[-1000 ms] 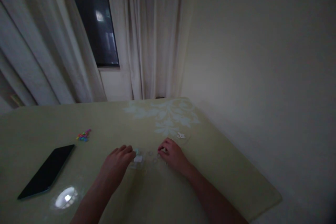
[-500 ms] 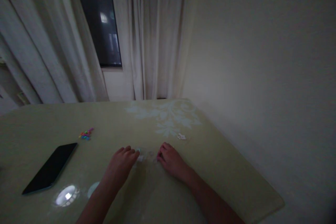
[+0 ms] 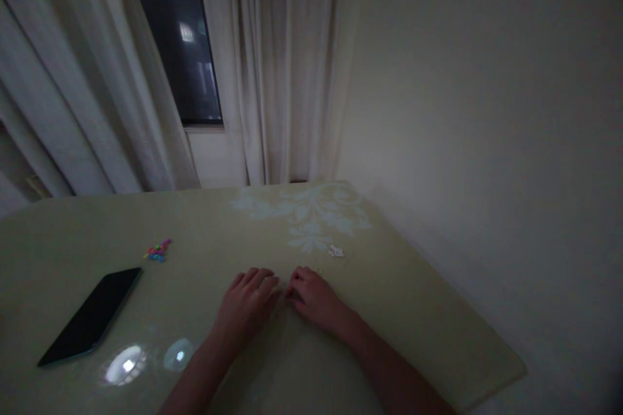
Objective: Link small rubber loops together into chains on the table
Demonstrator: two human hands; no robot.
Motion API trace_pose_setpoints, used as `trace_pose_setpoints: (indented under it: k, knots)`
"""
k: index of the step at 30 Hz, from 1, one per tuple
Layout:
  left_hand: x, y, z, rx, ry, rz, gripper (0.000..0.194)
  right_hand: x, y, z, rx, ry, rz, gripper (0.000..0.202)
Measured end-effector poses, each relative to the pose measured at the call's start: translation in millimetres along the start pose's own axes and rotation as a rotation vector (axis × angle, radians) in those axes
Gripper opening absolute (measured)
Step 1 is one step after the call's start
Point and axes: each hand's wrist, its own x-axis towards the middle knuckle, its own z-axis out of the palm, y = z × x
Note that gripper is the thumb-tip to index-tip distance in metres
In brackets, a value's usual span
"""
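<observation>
My left hand rests low over the table with its fingers bent together. Close beside it, my right hand has thumb and fingers pinched. The fingertips of both hands nearly meet at a small, pale or clear thing, too faint and covered to name. Just beyond my right hand lies a little heap of small white pieces. To the left, farther from my hands, is a cluster of small bright-coloured pieces.
A dark flat tablet or large phone lies on the left of the glossy table. Lamp reflections shine near my left forearm. The wall borders the table's right side; curtains and a dark window stand behind.
My left hand has moved right, up to my right hand, covering the small clear item seen by its fingertips before. My right hand has hardly moved.
</observation>
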Motion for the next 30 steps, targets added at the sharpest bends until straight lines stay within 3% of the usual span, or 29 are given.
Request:
trace_pose_setpoints:
  k: [7, 10, 17, 26, 30]
  knots:
    - [7.6, -1.6, 25.5, 0.017, 0.062, 0.035, 0.034, 1.5, 1.6, 6.6, -0.102, 0.025, -0.008, 0.003]
    - [10.0, -2.8, 27.8, -0.002, 0.043, 0.068, 0.027, 2.6, 9.8, 3.5, 0.055, 0.093, 0.016, 0.006]
    - [1.6, 9.3, 31.5, -0.067, 0.050, 0.123, 0.022, 6.4, 27.4, -20.7, 0.418, 0.414, 0.109, 0.006]
    - [-10.2, 22.3, 50.5, 0.039, 0.017, 0.078, 0.031, 7.8, 30.3, -23.8, 0.602, 0.481, 0.140, 0.012]
    - [-10.7, 25.1, 47.9, 0.076, 0.048, 0.079, 0.034, 7.3, 32.8, -26.7, 0.633, 0.510, 0.156, 0.014]
